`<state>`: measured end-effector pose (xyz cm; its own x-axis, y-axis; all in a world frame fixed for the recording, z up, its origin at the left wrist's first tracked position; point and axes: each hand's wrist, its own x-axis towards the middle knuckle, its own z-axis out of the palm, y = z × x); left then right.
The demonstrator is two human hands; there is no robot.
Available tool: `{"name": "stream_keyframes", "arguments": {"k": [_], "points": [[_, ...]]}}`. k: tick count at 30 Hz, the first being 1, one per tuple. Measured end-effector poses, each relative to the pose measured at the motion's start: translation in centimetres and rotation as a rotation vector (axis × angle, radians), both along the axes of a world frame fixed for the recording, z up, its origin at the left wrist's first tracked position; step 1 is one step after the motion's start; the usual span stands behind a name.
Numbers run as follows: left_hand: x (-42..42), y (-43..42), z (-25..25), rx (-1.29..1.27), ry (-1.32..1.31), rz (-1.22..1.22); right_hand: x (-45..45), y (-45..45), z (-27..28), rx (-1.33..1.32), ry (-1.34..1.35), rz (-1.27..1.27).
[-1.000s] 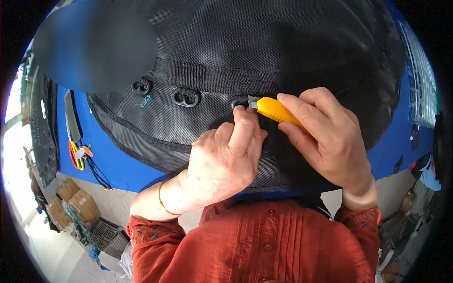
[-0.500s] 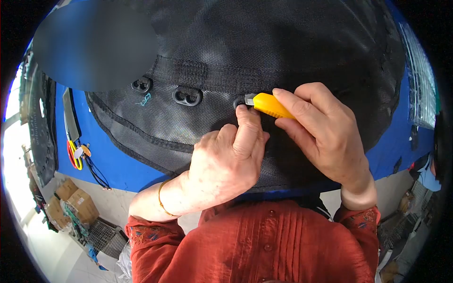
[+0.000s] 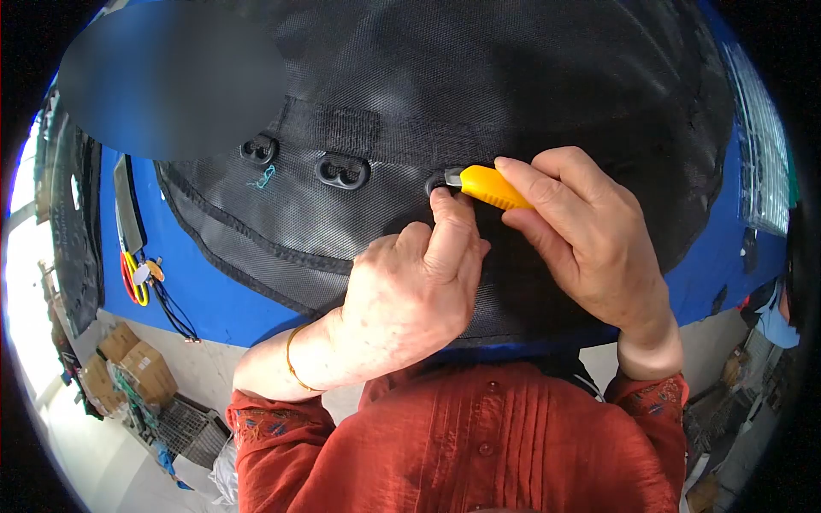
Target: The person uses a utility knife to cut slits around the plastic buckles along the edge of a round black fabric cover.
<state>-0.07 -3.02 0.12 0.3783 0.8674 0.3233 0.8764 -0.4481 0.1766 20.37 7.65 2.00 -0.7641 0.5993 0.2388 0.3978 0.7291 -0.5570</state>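
In the head view, my right hand [image 3: 590, 231] is closed around a yellow utility knife [image 3: 493, 187], its short blade pointing left. The blade's tip meets a black plastic buckle [image 3: 434, 183] on a strap of the black mesh fabric [image 3: 539, 77]. My left hand [image 3: 415, 286] is closed, with a fingertip pressed against that buckle's lower edge just below the blade. The buckle is partly hidden by finger and blade. Farther left on the fabric are a two-hole black buckle [image 3: 342, 172] and a similar one [image 3: 259, 150]. A bit of teal thread [image 3: 264, 177] lies between them.
The fabric covers most of a blue table [image 3: 231, 299]. Scissors with red and yellow handles [image 3: 135, 280] lie at the left beside a black cord [image 3: 175, 318]. Clear plastic strips [image 3: 759, 128] lie at the right edge. Cardboard boxes [image 3: 147, 374] stand on the floor at left.
Both hands stay almost in place at the buckle. The knife is tilted very slightly differently, and the fabric's left part with its buckles has shifted a little.
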Motion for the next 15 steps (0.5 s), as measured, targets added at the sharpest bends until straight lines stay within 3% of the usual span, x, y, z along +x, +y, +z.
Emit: {"name": "stream_keyframes", "arguments": {"k": [4,15], "points": [[0.23,-0.46,0.63,-0.094,0.039,0.067,0.09,0.29,-0.01,0.011,-0.002,0.017],[0.21,-0.07,0.06,-0.015,0.004,0.030,0.09,0.48,0.32,0.057,-0.015,0.052]]}}
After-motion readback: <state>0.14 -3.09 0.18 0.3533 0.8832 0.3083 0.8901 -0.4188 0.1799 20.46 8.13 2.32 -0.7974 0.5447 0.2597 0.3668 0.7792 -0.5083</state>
